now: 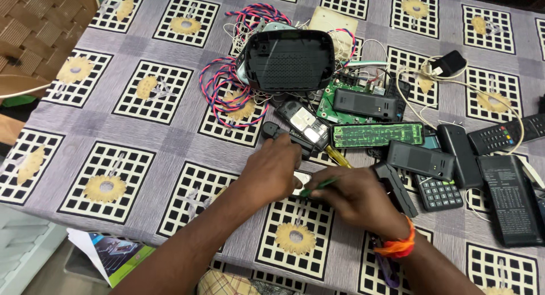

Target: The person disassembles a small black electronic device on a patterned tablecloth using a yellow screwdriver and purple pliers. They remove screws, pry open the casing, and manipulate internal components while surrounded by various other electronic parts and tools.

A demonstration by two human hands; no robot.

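Head view, looking down on a grey cloth-covered table (142, 153) with black-and-white checks and yellow flowers, strewn with opened electronics. Left hand (271, 171) closed over a small white part (302, 181), pinning it to the cloth; only a sliver of that part showing at the hand's 3 o'clock edge, so shape hard to tell. Right hand (356, 197) curled shut round a thin green tool (319, 185), pen-fashion, orange band at the wrist. Tool's long axis running roughly 2 o'clock to 8 o'clock, tip pointing left at the white part and touching or just short of it; cannot tell which. White part lying at 9 o'clock from the right hand's grip, just beside it, between the two hands, both equally near. At 12 o'clock from the hands, an opened phone (304, 124) with bare innards, then a green circuit board (377, 135) laid crosswise. Further up, a black vented casing (288, 59) over red-and-blue twisted wires (222, 90). At 3 o'clock, a calculator (438, 193) and a dark remote (512, 198), well apart from the grip
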